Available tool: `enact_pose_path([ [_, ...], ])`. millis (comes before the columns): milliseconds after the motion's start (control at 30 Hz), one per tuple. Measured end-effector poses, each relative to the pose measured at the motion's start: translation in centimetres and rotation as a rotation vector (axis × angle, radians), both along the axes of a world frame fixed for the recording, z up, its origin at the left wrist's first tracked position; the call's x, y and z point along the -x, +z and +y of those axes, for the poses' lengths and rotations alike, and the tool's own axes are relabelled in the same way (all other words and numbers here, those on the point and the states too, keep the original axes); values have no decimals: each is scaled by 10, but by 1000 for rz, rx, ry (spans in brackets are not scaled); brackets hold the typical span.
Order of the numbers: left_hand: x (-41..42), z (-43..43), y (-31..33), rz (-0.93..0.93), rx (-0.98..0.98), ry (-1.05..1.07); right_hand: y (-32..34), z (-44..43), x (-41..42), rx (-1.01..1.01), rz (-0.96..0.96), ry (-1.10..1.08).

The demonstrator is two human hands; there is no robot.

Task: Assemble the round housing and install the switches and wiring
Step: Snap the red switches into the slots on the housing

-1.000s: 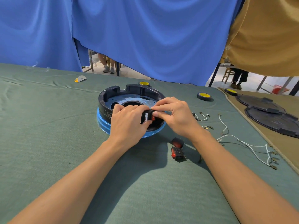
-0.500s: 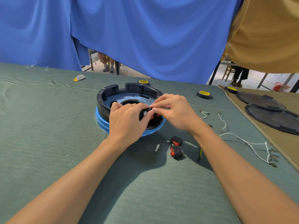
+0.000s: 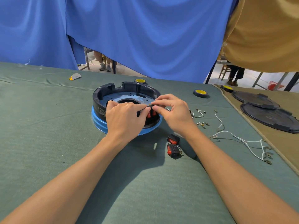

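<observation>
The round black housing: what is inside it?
A pale blue perforated plate with a dark round opening, and red switches at the near wall. The left hand and right hand cover the rest there.

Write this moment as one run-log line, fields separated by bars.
step: seating red switch in housing wall | left hand: holds switch | right hand: pinches switch | loose: two switches, white wires

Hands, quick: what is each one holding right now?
Left hand: pinches the red switch at the housing wall.
Right hand: pinches the same switch.
</observation>
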State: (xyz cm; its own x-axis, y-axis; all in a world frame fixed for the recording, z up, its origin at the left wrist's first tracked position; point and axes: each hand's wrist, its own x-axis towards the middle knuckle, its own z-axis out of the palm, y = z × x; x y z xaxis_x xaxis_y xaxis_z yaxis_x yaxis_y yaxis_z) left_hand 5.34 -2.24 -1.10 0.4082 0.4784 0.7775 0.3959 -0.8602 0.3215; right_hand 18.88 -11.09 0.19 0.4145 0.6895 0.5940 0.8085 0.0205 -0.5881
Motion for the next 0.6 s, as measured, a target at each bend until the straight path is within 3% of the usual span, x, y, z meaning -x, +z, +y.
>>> enact_pose_path([
  [133, 2, 3, -1, -18, 12, -37, 9, 0, -8, 103, 7, 70],
  [400, 6, 6, -2, -17, 24, -89, 7, 3, -14, 102, 137, 129],
  [600, 4, 4, -5, -19, -21, -36, 10, 0, -18, 156, 77, 132],
])
